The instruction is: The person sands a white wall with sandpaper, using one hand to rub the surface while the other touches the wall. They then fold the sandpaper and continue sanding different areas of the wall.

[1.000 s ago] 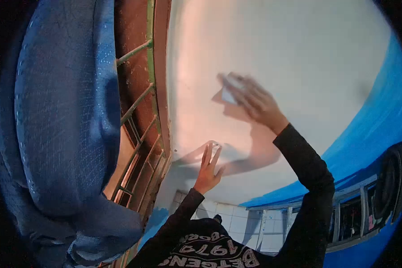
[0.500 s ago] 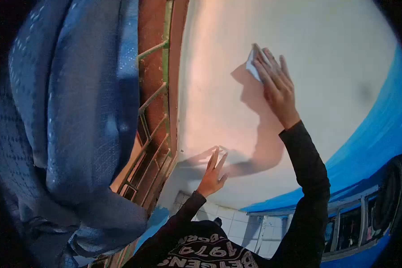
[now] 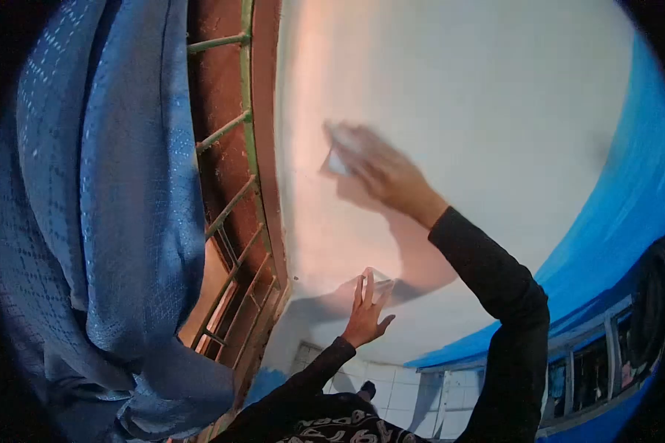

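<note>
My right hand (image 3: 384, 176), blurred by motion, presses a small folded white sheet (image 3: 338, 164) against the white wall (image 3: 465, 111), near the window side. Its fingers lie over the sheet, which pokes out past the fingertips and below them. Lower down, my left hand (image 3: 366, 317) rests against the same wall with fingers spread and thumb out. A pale, flat shape (image 3: 381, 280) shows behind its fingertips, partly hidden by them. Shadows of both arms fall across the wall.
At left hangs a blue curtain (image 3: 137, 221) beside a window with green metal bars (image 3: 250, 148) and a brown frame. Blue paint (image 3: 606, 214) covers the wall's right side. Below are white tiles (image 3: 403, 391) and a framed shelf or cabinet (image 3: 584, 376).
My right hand has swept left and down across the wall with the folded sheet, toward the window. My left hand stays low on the wall, and the view has shifted slightly.
</note>
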Demonstrator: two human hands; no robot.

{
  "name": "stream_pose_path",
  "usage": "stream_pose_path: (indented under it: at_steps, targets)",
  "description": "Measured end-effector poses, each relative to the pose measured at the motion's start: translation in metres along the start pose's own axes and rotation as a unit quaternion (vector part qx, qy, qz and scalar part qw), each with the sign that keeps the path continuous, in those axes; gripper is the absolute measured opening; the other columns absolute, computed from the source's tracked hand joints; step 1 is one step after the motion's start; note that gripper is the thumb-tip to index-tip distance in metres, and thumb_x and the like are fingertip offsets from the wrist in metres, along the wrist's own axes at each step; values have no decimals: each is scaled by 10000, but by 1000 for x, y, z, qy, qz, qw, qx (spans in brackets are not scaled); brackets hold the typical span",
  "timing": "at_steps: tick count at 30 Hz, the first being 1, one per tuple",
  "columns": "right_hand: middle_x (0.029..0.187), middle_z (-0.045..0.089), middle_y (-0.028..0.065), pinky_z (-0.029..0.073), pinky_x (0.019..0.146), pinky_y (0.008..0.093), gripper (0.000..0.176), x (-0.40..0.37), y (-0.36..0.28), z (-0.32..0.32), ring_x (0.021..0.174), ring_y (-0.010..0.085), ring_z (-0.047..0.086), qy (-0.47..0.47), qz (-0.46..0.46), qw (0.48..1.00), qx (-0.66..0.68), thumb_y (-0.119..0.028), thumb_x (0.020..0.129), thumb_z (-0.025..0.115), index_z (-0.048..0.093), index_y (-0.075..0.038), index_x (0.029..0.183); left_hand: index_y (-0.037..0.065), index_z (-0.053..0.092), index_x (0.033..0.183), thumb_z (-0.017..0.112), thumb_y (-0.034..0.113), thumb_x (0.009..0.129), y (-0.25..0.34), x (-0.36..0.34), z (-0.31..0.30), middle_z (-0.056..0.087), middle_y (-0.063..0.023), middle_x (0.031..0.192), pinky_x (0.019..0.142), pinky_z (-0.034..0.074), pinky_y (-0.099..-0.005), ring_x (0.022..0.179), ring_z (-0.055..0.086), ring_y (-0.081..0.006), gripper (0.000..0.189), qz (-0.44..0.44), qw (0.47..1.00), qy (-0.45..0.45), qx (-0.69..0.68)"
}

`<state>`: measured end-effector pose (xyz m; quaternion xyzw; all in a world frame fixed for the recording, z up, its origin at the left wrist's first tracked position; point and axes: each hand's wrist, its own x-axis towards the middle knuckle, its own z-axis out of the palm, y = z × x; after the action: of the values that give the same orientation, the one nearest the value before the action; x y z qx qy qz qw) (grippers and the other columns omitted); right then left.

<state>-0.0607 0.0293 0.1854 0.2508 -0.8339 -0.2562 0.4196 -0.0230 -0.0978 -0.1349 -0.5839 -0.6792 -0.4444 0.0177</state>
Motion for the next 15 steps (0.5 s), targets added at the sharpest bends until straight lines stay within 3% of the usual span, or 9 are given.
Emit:
stream_pose_path:
  at_steps: [2,4,6,7,10,12,13,15]
  targets:
    - [1580,392,172,372,1207,465,625,-24,-21,22,1417,346,437,-80,-11,996,35,-315,889,615,495,42,1388,214,352,1591,766,282,840,1,-3,-4,-28,-238,1687,1203,224,-605,1511,47,-551,860,-2,1000,-22,1]
    - [1565,418,162,368,1211,472,596,-18,-13,14,1415,335,443,-54,-11,997,51,-321,892,607,520,21,1371,213,350,1592,762,294,845,-5,-4,-5,-30,-231,1690,1205,218,-606,1512,40,-553,856,-6,999,-36,4]
    - [1561,428,151,374,1207,472,602,4,15,-13,1416,318,447,-39,-44,997,-44,-307,882,612,517,22,1377,211,347,1592,751,278,862,-11,-5,-7,-16,-215,1694,1213,209,-595,1517,33,-542,838,-11,998,-58,-7]
    - [1564,424,145,376,1203,476,627,11,28,-17,1413,335,447,-2,-17,999,-30,-287,870,616,496,31,1398,211,347,1592,751,278,862,-11,-5,-9,-16,-215,1694,1213,209,-595,1517,33,-542,838,-12,998,-58,-6]
    - [1582,398,142,369,1207,467,662,11,25,-15,1420,349,434,-7,36,996,-86,-287,860,638,475,58,1401,208,344,1593,745,257,872,-8,-5,-14,-2,-203,1696,1220,207,-580,1523,38,-528,827,-9,998,-58,-33]
    - [1581,399,143,373,1204,460,644,-9,-8,8,1419,341,436,-49,34,995,85,-304,883,639,487,29,1413,205,355,1588,746,247,872,-3,-5,-12,0,-204,1695,1225,211,-568,1525,40,-522,816,-9,998,-37,-45]
    - [1580,403,128,378,1203,442,596,-19,-23,16,1415,339,442,-121,-10,992,25,-304,920,624,501,-18,1429,205,355,1588,746,247,872,-2,-7,-11,0,-204,1695,1225,211,-568,1525,40,-522,816,-12,998,-41,-47]
    - [1578,408,122,379,1203,431,578,-24,-17,22,1414,340,443,-91,-24,995,29,-306,929,620,512,-38,1430,188,387,1572,751,259,870,-4,-5,-11,-5,-211,1694,1220,216,-579,1525,39,-524,794,5,997,-20,-71]
